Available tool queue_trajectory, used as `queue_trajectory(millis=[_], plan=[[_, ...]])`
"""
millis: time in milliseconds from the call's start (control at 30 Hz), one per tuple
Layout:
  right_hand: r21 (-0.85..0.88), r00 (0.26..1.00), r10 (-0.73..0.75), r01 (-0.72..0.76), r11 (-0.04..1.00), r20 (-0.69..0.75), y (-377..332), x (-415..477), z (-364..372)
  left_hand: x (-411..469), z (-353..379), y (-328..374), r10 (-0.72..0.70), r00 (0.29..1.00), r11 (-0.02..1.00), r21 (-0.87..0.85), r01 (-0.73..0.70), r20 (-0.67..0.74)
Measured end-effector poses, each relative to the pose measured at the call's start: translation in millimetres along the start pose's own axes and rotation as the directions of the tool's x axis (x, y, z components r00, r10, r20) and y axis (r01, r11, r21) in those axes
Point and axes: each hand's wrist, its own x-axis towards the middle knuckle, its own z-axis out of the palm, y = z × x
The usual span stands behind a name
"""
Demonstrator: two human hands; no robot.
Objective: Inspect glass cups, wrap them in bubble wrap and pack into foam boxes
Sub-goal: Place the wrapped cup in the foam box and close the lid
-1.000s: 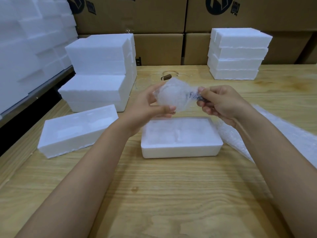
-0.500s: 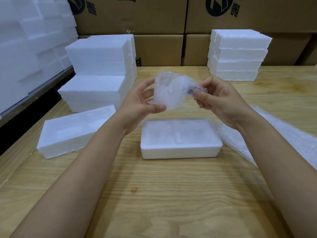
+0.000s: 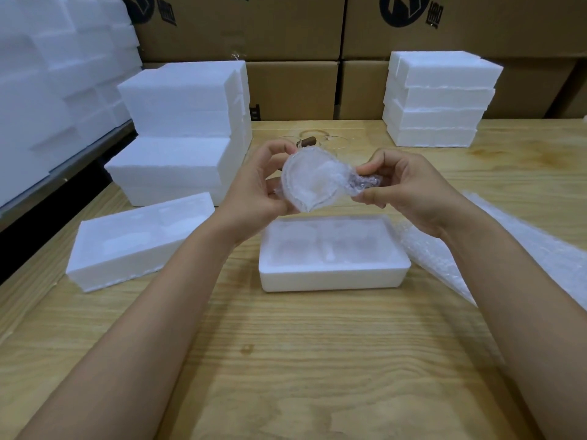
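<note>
Cardboard cartons [image 3: 292, 87] are standing along the back of the room. Before them a wooden desk [image 3: 286, 360] is carrying white foam, with a left stack [image 3: 178, 100] in the upper left of the frame and a right stack [image 3: 441, 100] in the upper right.

In the middle of the frame a person is holding a wrapped cup [image 3: 313, 182] in the air, just above the open foam box [image 3: 333, 277] lying at the centre of the desk. The left grip [image 3: 257, 188] is curling its fingers and thumb round the body of the bundle. The right grip [image 3: 409, 192] is pinching the twisted tail [image 3: 365, 182] of the wrap between thumb and fingers, at the right side of the bundle.

To my eye the wrapping step is coming to its end and the packing step is about to begin. The next move is asking for a firm pinch on the tail so that the wrap is not opening. The bundle must then go gently down into one of the two hollows of the box. Both hollows are looking empty, though white on white is hard to read.

A loose foam piece [image 3: 127, 258], perhaps the lid, is lying at the lower left. A bubble wrap sheet [image 3: 524, 246] is lying at the right edge. Behind the hands some clear glass things [image 3: 307, 141] are showing faintly, probably more cups, but I cannot tell for sure.
</note>
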Motion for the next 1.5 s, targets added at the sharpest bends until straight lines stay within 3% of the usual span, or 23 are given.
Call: queue_trajectory(millis=[333,500,700,867,1067,1300,1500], plan=[[-0.03,0.997,0.064,-0.063,0.998,0.051,-9.3,-2.9,-2.6,1.3,-20.5,14.1,-0.175,0.975,0.984,0.043,0.17,0.14],[-0.109,0.973,0.164,-0.147,0.983,0.161,-14.2,-4.8,-0.8,-3.1,-26.8,35.0,-0.237,0.917,0.953,0.259,0.156,0.321],[-0.222,0.947,0.235,-0.186,0.957,0.218,-5.9,-5.7,7.7,-3.7,-24.8,36.7,-0.356,0.89,0.769,0.631,0.105,0.286],[-0.301,0.937,0.276,-0.206,0.931,0.214,-0.9,-4.0,10.6,-2.3,-20.9,31.8,-0.366,0.903,0.64,0.765,0.069,0.225],[-0.402,0.938,0.278,-0.178,0.898,0.206,-0.7,-4.6,15.0,-2.4,-24.2,28.2,-0.42,0.872,0.598,0.799,0.056,0.253],[-0.477,0.955,0.242,-0.134,0.869,0.173,3.9,-3.9,18.2,-4.6,-24.4,28.7,-0.451,0.859,0.668,0.73,0.143,0.244],[-0.606,0.97,0.207,-0.087,0.79,0.131,3.9,-4.5,19.3,-1.5,-23.2,25.2,-0.436,0.855,0.644,0.761,0.077,0.282]])
